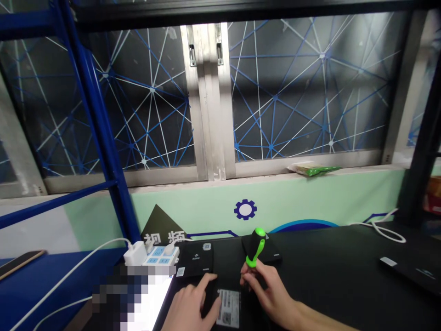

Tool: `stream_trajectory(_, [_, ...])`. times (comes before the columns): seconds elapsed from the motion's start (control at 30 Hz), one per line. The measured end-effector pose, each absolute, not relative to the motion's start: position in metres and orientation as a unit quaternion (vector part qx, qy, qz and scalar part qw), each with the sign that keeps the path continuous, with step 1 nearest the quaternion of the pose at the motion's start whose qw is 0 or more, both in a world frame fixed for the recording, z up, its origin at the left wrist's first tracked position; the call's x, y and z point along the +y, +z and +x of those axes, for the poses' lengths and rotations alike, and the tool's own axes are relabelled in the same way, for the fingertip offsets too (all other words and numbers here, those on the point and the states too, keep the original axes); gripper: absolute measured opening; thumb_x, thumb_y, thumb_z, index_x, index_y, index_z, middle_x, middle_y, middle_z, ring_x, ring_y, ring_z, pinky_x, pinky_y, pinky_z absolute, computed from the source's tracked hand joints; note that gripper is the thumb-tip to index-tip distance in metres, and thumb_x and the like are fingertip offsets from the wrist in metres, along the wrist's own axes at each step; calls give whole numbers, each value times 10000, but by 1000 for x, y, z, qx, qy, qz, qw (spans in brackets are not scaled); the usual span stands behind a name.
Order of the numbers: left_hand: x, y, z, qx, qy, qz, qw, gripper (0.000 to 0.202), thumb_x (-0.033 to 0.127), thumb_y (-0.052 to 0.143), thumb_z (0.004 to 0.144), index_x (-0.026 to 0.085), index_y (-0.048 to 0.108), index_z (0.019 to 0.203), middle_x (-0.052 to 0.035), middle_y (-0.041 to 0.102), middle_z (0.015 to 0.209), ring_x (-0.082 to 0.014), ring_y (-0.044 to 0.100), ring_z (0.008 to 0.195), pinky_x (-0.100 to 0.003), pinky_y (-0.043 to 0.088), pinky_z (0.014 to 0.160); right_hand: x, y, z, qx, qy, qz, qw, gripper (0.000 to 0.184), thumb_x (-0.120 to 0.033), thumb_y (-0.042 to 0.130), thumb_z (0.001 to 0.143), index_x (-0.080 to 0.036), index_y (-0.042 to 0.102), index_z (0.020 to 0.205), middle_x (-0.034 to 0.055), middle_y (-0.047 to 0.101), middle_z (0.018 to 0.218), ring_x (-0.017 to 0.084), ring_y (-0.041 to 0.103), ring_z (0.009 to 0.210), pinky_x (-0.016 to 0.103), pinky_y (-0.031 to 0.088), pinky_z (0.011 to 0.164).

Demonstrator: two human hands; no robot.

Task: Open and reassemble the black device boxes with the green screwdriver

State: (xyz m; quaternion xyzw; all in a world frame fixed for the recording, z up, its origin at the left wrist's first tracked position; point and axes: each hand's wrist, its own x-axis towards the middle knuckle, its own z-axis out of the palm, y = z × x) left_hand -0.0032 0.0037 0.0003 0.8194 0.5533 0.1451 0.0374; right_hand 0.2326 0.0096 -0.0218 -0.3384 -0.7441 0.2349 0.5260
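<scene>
My right hand (pixel 272 292) is closed around the lower part of a screwdriver (pixel 257 246) with a black and bright green handle. The screwdriver stands nearly upright, and its tip is hidden by my fingers or too dark to make out. Below it lies a dark, flat device with a white printed label (pixel 228 308), its edges hard to tell from the black table. My left hand (pixel 193 305) rests at the left side of this device, index finger stretched forward and thumb apart beside the label.
Behind my hands lie two black boxes, one on the left (pixel 195 259) and one on the right (pixel 272 253). Another black device (pixel 409 273) lies at far right. A power strip (pixel 161 256) with white plugs, a phone (pixel 20 264) and a cable (pixel 389 230) are around.
</scene>
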Motion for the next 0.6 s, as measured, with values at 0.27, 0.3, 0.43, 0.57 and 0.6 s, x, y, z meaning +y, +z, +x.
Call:
stream_trajectory(0.27, [5, 1, -1, 545, 118, 829, 45, 326, 465, 425, 965, 271, 557, 1191, 14, 595, 686, -236, 616, 681, -290, 386, 622, 14, -22, 231, -743, 255, -352, 508, 200, -357, 473, 1013, -210, 601, 971, 37, 680, 823, 163, 628, 709, 256, 505, 712])
stream_trajectory(0.3, [4, -1, -2, 545, 117, 829, 42, 332, 468, 415, 972, 276, 550, 1206, 9, 601, 699, -242, 622, 691, -293, 391, 624, 15, -22, 231, -741, 260, -353, 508, 200, -359, 474, 1012, -210, 603, 974, 34, 678, 818, 161, 625, 707, 253, 503, 709])
stream_trajectory(0.43, [4, -4, -4, 536, 119, 835, 38, 342, 464, 382, 994, 292, 528, 1252, -4, 630, 751, -249, 643, 729, -305, 422, 661, 19, -21, 229, -741, 271, -351, 504, 216, -371, 488, 1005, -200, 606, 947, 15, 639, 753, 155, 601, 678, 243, 484, 673])
stream_trajectory(0.57, [4, -4, -4, 537, 112, 835, 48, 361, 468, 360, 1004, 284, 528, 1265, -17, 646, 778, -248, 649, 746, -320, 438, 692, 20, -21, 228, -749, 261, -347, 500, 219, -365, 497, 1002, -191, 609, 931, 5, 616, 723, 143, 567, 639, 236, 463, 640])
stream_trajectory(0.6, [4, -4, -3, 540, 109, 833, 50, 361, 467, 362, 1004, 284, 528, 1267, -19, 647, 782, -248, 649, 749, -320, 439, 694, 19, -21, 229, -752, 258, -344, 500, 215, -357, 497, 1003, -190, 612, 931, 11, 629, 741, 143, 577, 653, 237, 468, 656])
